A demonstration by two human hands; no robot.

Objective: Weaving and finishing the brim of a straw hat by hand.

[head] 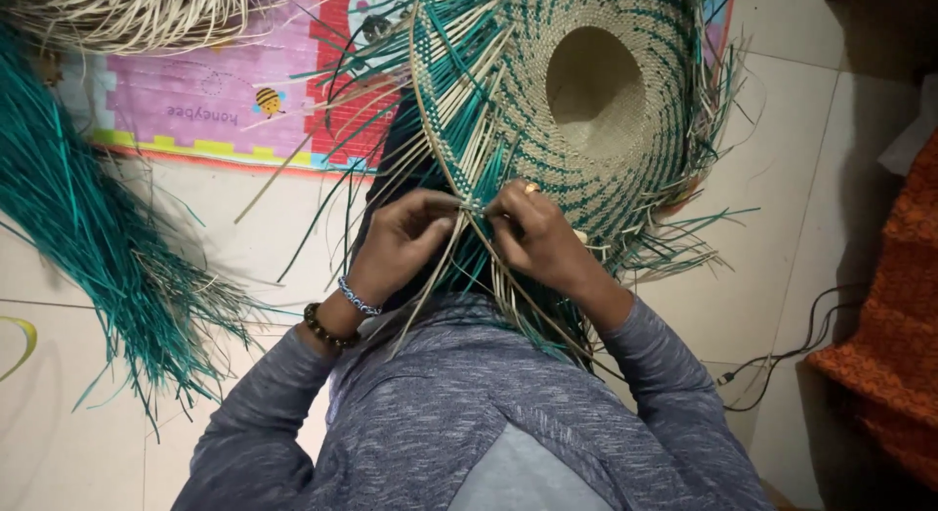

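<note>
Fingers [459, 210] seemingly pinching stiff straw strands [476, 169]

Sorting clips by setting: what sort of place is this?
Probably a home floor used for craft work: pale floor tiles, a colourful foam play mat, and a bundle of teal straw beside the half-woven hat.

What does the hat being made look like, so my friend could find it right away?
Look above the person's grey sleeves, where both hands meet over the pale tiled floor. The woven hat lies there upside down, a round, straw-coloured bowl with teal spirals. Unlike the loose teal straw bundle at the left, it is woven, with unfinished strands fringing its brim.
</note>
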